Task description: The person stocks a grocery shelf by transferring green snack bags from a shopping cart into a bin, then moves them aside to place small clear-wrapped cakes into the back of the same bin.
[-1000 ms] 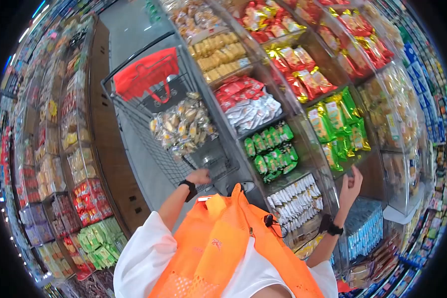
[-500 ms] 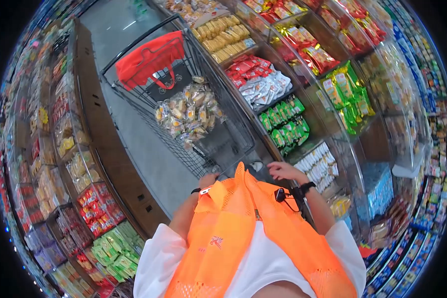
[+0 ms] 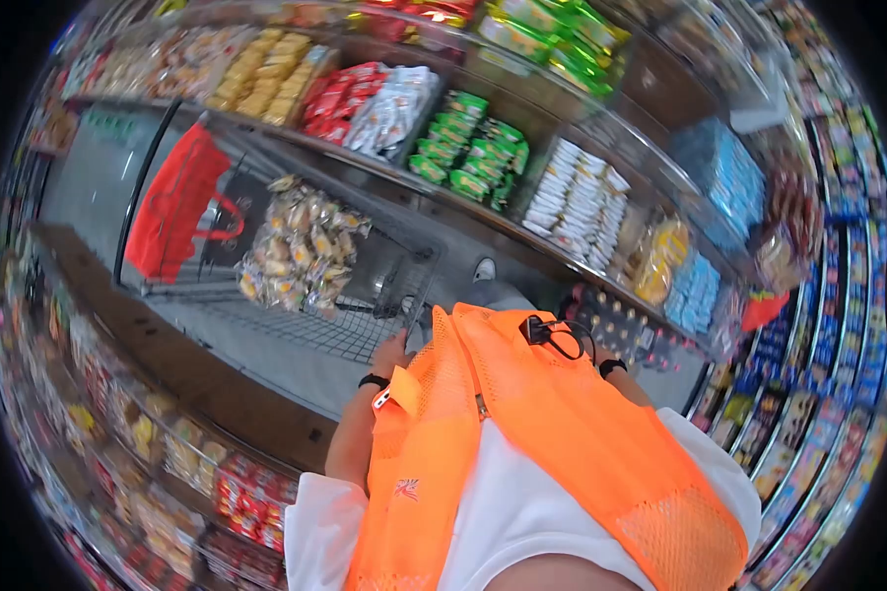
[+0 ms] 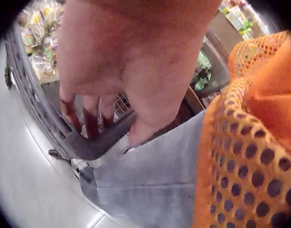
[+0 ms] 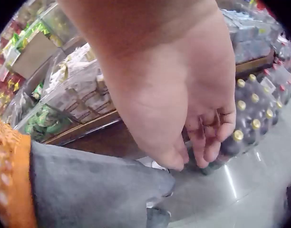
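My left hand (image 3: 392,353) is at the near end of a wire shopping cart (image 3: 350,335). In the left wrist view, its fingers and thumb curl round the dark rim (image 4: 91,147) of the cart. A pile of clear-wrapped snack packs (image 3: 306,246) lies in the cart basket, and a red bag (image 3: 175,212) hangs at the handle end. In the right wrist view, my right hand (image 5: 183,95) hangs beside my leg with loosely bent fingers and holds nothing. The orange vest hides most of that hand in the head view.
Snack bins run along the far side, with green packs (image 3: 468,148), white packs (image 3: 577,202) and blue packs (image 3: 693,286). Dark bottles with yellow caps (image 5: 256,123) stand on the floor beside the bins. Another wooden shelf (image 3: 168,350) borders the aisle on the near side.
My right hand has come away from the bins down to my side. My left hand has taken hold of the cart's rim. The view has turned right, so cart and bins appear rotated.
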Available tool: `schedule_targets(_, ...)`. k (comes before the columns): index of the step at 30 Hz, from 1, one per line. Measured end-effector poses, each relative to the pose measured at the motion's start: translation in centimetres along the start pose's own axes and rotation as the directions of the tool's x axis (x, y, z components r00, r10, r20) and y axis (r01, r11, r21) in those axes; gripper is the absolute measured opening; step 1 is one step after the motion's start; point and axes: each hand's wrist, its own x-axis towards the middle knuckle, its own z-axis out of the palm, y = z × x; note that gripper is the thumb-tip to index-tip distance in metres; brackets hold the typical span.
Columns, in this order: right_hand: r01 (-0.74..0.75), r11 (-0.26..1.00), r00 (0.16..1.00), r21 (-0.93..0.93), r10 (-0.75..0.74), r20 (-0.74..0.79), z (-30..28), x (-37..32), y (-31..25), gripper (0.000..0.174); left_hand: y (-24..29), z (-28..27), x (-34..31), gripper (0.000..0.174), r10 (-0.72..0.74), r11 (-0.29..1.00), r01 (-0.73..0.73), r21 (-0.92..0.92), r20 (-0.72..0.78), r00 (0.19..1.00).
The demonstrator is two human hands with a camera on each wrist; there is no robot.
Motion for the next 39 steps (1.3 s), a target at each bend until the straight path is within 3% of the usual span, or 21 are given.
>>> schedule_targets(1,-0.013,1.000,1.000,0.017,0.013,0.022,0.8,-1.0,0.0,0.051,1.4,0.0,-0.3,0.057,-0.077,0.995,0.079,0.068,-0.030,0.997)
schedule_targets(4,-0.040,0.995,0.999,0.096,0.042,-0.020,3.0,-2.1,1.7,0.048,0.7,2.9,2.2,0.059,-0.157,0.987,0.155,-0.032,-0.091,0.983)
schedule_targets(7,-0.048,0.983,0.996,0.176,0.059,-0.059,4.0,-2.9,3.7,0.046,0.7,3.6,4.4,0.066,-0.163,0.986,0.162,-0.027,-0.082,0.983)
schedule_targets(10,-0.039,0.974,0.992,0.223,0.064,-0.107,3.4,-2.6,6.1,0.043,6.6,0.3,4.5,0.069,-0.331,0.941,0.320,-0.110,-0.106,0.938)
schedule_targets(13,-0.019,0.973,0.985,0.231,0.058,-0.162,1.4,-1.8,8.5,0.041,7.4,1.1,8.3,0.063,0.002,0.999,-0.022,-0.049,-0.385,0.923)
schedule_targets(16,0.025,0.976,0.978,0.215,0.020,-0.207,-1.9,-0.8,10.9,0.038,8.3,1.2,13.0,0.055,-0.281,0.934,0.206,-0.293,-0.243,0.928)
schedule_targets(19,0.096,0.983,0.970,0.159,-0.056,-0.235,-5.6,0.9,13.5,0.036,9.6,2.1,14.3,0.055,-0.430,0.893,0.344,-0.291,-0.321,0.844)
schedule_targets(21,0.196,0.972,0.961,0.126,-0.165,-0.224,-7.8,2.5,15.6,0.035,9.3,3.0,14.3,0.054,-0.448,0.859,0.314,-0.405,-0.296,0.844)
schedule_targets(22,0.318,0.931,0.933,0.178,-0.274,-0.233,-10.1,1.3,15.1,0.038,8.9,3.5,14.2,0.054,-0.457,0.837,0.300,-0.457,-0.282,0.844)
schedule_targets(24,0.227,0.969,0.974,0.093,-0.224,-0.036,-14.1,0.6,13.6,0.041,11.1,2.0,13.0,0.050,-0.439,0.862,0.321,-0.393,-0.261,0.860)
schedule_targets(26,0.305,0.952,0.951,0.006,-0.305,0.050,-15.0,2.6,14.8,0.047,12.5,1.6,12.2,0.048,-0.448,0.866,0.357,-0.349,-0.227,0.865)
schedule_targets(28,0.447,0.894,0.886,0.039,-0.448,0.121,-14.6,6.0,16.8,0.049,13.6,1.5,12.8,0.046,-0.464,0.862,0.390,-0.325,-0.192,0.865)
schedule_targets(31,0.553,0.824,0.816,0.125,-0.565,0.118,-16.2,6.5,15.2,0.043,16.4,1.8,13.4,0.047,-0.496,0.862,0.447,-0.238,-0.217,0.841)
schedule_targets(34,0.559,0.781,0.821,0.279,-0.569,-0.051,-18.9,3.1,8.7,0.035,19.4,1.3,13.8,0.049,-0.484,0.868,0.451,-0.209,-0.144,0.863)
schedule_targets(36,0.599,0.780,0.800,0.182,-0.594,-0.087,-21.9,-0.3,2.5,0.032,19.9,2.3,14.9,0.048,-0.445,0.886,0.410,-0.217,-0.149,0.883)
schedule_targets(39,0.555,0.818,0.832,0.153,-0.546,-0.098,-25.5,-3.8,-3.3,0.031,19.0,4.8,16.6,0.047,-0.387,0.910,0.350,-0.220,-0.155,0.909)
